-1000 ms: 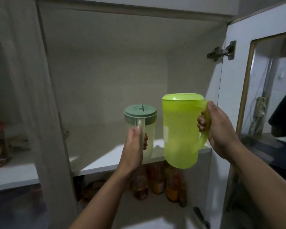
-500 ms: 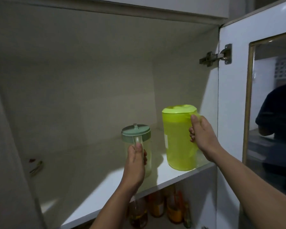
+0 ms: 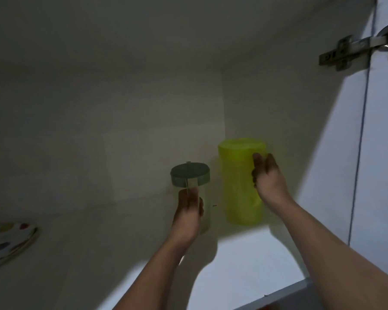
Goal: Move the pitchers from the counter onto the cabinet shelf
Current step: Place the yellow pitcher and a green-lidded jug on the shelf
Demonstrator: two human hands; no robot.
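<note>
Two pitchers upright at shelf (image 3: pixel 244 260) right rear corner. My left hand (image 3: pixel 188 211) wraps clear pitcher (image 3: pixel 192 182) handle; right hand (image 3: pixel 268 175) loosely cupped at lime pitcher (image 3: pixel 239 180) handle side. Plastic looks light, rigid, slick; I'd take handles.

Both pitchers stand on the shelf (image 3: pixel 244 260): left hand (image 3: pixel 188 211) grasps the clear pitcher (image 3: pixel 192 182), right hand (image 3: pixel 268 177) against the green pitcher (image 3: pixel 239 186).

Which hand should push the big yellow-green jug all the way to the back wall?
The right hand. It is already against the yellow-green pitcher, on its right side. The left hand is busy holding the clear pitcher.
</note>
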